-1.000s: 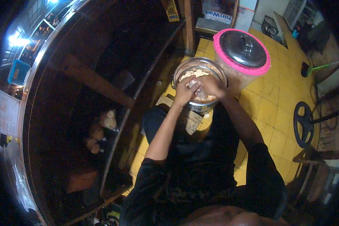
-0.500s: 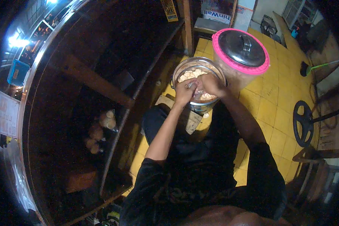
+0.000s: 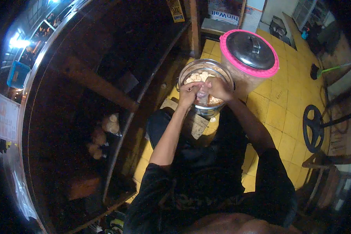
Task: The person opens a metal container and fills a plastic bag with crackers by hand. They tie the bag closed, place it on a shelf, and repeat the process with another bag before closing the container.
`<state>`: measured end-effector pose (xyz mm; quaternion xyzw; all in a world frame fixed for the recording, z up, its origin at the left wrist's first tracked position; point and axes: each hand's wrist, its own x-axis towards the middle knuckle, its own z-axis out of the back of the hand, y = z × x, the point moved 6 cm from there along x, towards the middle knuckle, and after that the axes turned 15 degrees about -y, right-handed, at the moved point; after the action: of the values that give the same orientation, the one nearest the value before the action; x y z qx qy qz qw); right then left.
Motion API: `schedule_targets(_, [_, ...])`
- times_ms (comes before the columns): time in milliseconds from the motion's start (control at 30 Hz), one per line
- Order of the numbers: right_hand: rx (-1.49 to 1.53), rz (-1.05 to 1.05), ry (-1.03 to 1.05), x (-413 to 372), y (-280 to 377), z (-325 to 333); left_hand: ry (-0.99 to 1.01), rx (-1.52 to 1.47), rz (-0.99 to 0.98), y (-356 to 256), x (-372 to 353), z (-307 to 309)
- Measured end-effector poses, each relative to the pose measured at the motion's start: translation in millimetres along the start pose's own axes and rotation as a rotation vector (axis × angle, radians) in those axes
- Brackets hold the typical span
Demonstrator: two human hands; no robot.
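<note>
A steel pot (image 3: 187, 72) full of pale snack pieces stands on a wooden block on the floor in front of me. Both my hands are together over it. My left hand (image 3: 188, 93) and my right hand (image 3: 219, 88) both pinch a small clear plastic bag (image 3: 202, 93) holding some pieces, just above the pot's near rim. The bag's lower part is partly hidden by my fingers.
A big clear tub with a pink rim and a steel lid (image 3: 250, 50) stands right of the pot. Dark wooden shelving (image 3: 105, 85) with bagged goods (image 3: 112, 124) fills the left. On the yellow tiled floor lie a black wheel (image 3: 312, 128) and a green-handled broom (image 3: 327, 70) at the right.
My hands have drawn slightly closer together and lifted the small bag a little above the pot. The rest stays the same.
</note>
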<state>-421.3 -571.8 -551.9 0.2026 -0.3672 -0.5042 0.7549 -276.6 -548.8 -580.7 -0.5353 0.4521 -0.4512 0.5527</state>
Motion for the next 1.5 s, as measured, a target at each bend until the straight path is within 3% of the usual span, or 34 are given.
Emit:
schedule_targets(67, [-0.091,0.004,-0.044,0.7,3.6,3.9,-0.006,-0.089,0.012,-4.9,-0.5,-0.9])
schedule_targets(133, [-0.461,0.14,-0.031,1.4,4.4,1.9,-0.02,-0.051,-0.015,-3.0,0.8,2.0])
schedule_targets(200, [-0.333,0.122,-0.052,2.4,2.1,4.0,-0.031,-0.01,-0.039,3.0,3.1,3.1])
schedule_targets(267, [-0.204,0.108,-0.07,5.5,0.1,5.7,-0.258,0.418,-0.567,-13.6,2.4,9.1])
schedule_targets(433, [0.278,0.046,0.074,2.8,36.3,20.8,-0.241,0.582,-0.426,-39.5,3.4,7.9])
schedule_targets(467, [0.279,0.046,0.077,1.6,37.2,24.1,-0.205,0.56,-0.403,-48.1,2.6,5.7])
schedule_targets(500, [0.176,0.189,0.117,-1.7,41.9,26.7,-0.207,0.56,-0.401,-55.3,3.6,7.4])
schedule_targets(533, [0.072,0.331,0.157,-6.0,45.3,27.0,-0.095,0.446,-0.268,-55.6,5.3,7.1])
schedule_targets(567, [0.073,0.33,0.161,-7.2,42.5,26.2,0.016,0.328,-0.135,-53.9,3.4,4.6])
schedule_targets(600, [0.004,0.331,0.14,-6.1,37.1,24.7,0.015,0.329,-0.131,-55.3,1.2,3.0])
schedule_targets(667, [-0.06,0.332,0.12,-1.9,27.9,21.3,-0.031,0.12,-0.465,-79.4,-11.5,-2.3])
schedule_targets(767, [0.076,0.169,0.138,4.3,18.7,20.5,0.024,-0.009,-0.505,-91.9,-37.3,-15.3])
schedule_targets(833, [0.275,0.231,-0.009,8.3,48.9,48.8,0.115,0.051,-0.442,-77.1,-39.9,-18.3])
schedule_targets(867, [0.321,0.086,0.123,9.4,64.5,56.4,0.203,0.095,-0.353,-68.1,-41.1,-21.2])
schedule_targets(900, [0.322,0.085,0.123,5.5,58.0,53.4,0.29,0.139,-0.264,-58.8,-42.2,-23.7])
schedule_targets(967, [0.244,0.486,-0.189,-6.6,54.6,65.5,0.315,0.168,-0.223,-53.6,-42.0,-19.4])
schedule_targets(1000, [0.245,0.486,-0.186,-6.8,55.7,70.8,0.303,0.212,-0.184,-54.3,-43.3,-15.1])
schedule_targets(1067, [0.507,-0.328,0.126,-3.6,20.2,59.0,0.285,0.253,-0.139,-54.6,-46.0,-8.8])
schedule_targets(1100, [0.507,-0.327,0.131,-5.7,11.9,55.5,0.212,0.205,-0.101,-55.0,-44.6,-2.9])
schedule_targets(1167, [0.686,-0.398,-0.223,-11.3,-21.0,49.7,0.129,0.155,-0.061,-55.1,-45.4,4.3])
schedule_targets(1233, [0.751,-0.413,-0.175,-30.7,-30.8,12.9,0.08,-0.037,0.126,-50.0,-46.1,7.4])
schedule_targets(1300, [0.815,-0.429,-0.115,-41.0,-10.0,-1.5,0.085,-0.079,0.072,-53.1,-52.4,6.2])
schedule_targets(1367, [0.971,-0.469,0.028,-39.2,36.5,-2.3,0.264,0.03,0.084,-48.7,-60.0,0.0])
schedule_targets(1433, [1.035,-0.467,0.082,-33.2,34.5,-5.8,0.239,0.134,0.059,-44.9,-68.6,3.6])
schedule_targets(1500, [1.097,-0.464,0.049,-36.1,39.4,-1.2,0.087,0.284,-0.17,-43.6,-78.3,12.0])
